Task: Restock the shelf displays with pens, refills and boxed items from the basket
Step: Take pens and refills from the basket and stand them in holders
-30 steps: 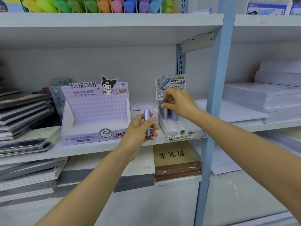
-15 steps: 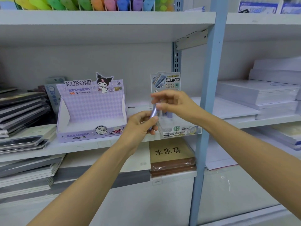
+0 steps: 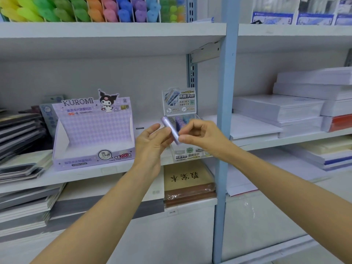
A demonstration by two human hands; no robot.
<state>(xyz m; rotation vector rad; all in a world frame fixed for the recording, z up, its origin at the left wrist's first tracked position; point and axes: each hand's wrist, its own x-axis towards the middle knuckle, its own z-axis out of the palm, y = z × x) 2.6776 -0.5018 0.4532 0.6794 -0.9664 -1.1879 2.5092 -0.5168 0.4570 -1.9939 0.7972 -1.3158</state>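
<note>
A purple refill tube point(image 3: 170, 128) is held tilted in front of the clear display box point(image 3: 188, 155) on the middle shelf. My right hand point(image 3: 202, 135) pinches its lower end between thumb and forefinger. My left hand point(image 3: 151, 143) is just left of it, fingertips touching the tube from below, thumb lifted clear of it. Several purple and teal tubes point(image 3: 180, 121) stand inside the clear box behind the hands. To the left stands the purple Kuromi display box point(image 3: 91, 134), its tray showing nothing inside.
A blue shelf post point(image 3: 223, 115) rises just right of the clear box. Stacked notebooks point(image 3: 19, 134) fill the left, white paper reams point(image 3: 297, 109) the right bay. Coloured highlighters point(image 3: 91, 10) line the top shelf. Brown books point(image 3: 187, 180) lie on the shelf below.
My right hand left the clear box and took the tube's lower end. My left hand, which gripped the tube upright, loosened its hold. The tube now tilts, higher up.
</note>
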